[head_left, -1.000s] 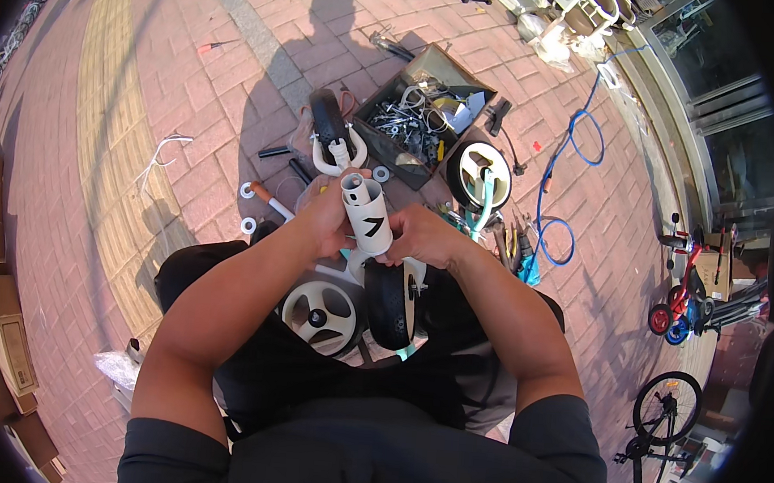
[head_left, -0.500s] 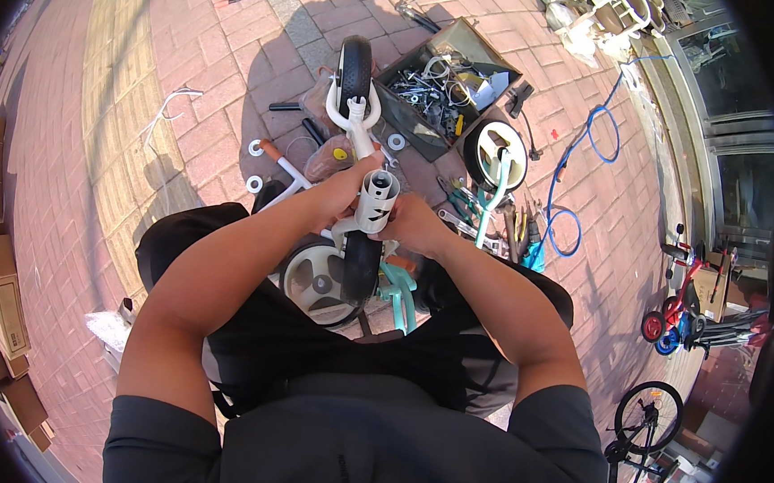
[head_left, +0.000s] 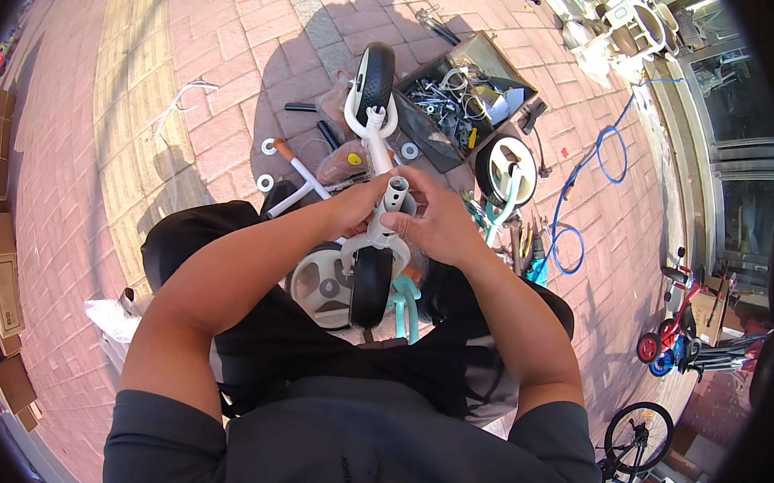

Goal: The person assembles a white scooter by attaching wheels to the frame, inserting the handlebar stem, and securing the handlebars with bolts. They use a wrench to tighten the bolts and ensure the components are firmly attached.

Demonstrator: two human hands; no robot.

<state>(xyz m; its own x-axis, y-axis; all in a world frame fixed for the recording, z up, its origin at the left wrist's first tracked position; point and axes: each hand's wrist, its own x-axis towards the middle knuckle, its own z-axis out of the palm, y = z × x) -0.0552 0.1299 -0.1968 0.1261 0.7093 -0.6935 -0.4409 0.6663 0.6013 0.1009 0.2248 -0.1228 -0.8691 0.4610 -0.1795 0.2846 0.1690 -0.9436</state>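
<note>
A small white bike frame (head_left: 377,149) stands between my knees, one black-tyred wheel (head_left: 375,77) at its far end and another black wheel (head_left: 371,287) close to my lap. From its middle rises a short white tube (head_left: 395,197) with holes in its side. My left hand (head_left: 360,207) is closed on the frame at the tube's left, its fingertips partly hidden. Around the tube from the right curls my right hand (head_left: 435,216), thumb on the near side and fingers behind. A cream wheel (head_left: 321,284) lies by my left knee beside mint-green bike parts (head_left: 405,307).
Beyond the frame sits an open metal box (head_left: 438,151) of bolts and small hardware. A cream-rimmed wheel (head_left: 506,171) on a mint fork and several tools (head_left: 523,242) lie to the right, near a blue hose (head_left: 569,245). White tubing with an orange end (head_left: 298,171) lies left.
My right hand has moved up from low beside the tube and now wraps around it. The tube shows at a different tilt, and the whole view has shifted slightly.
</note>
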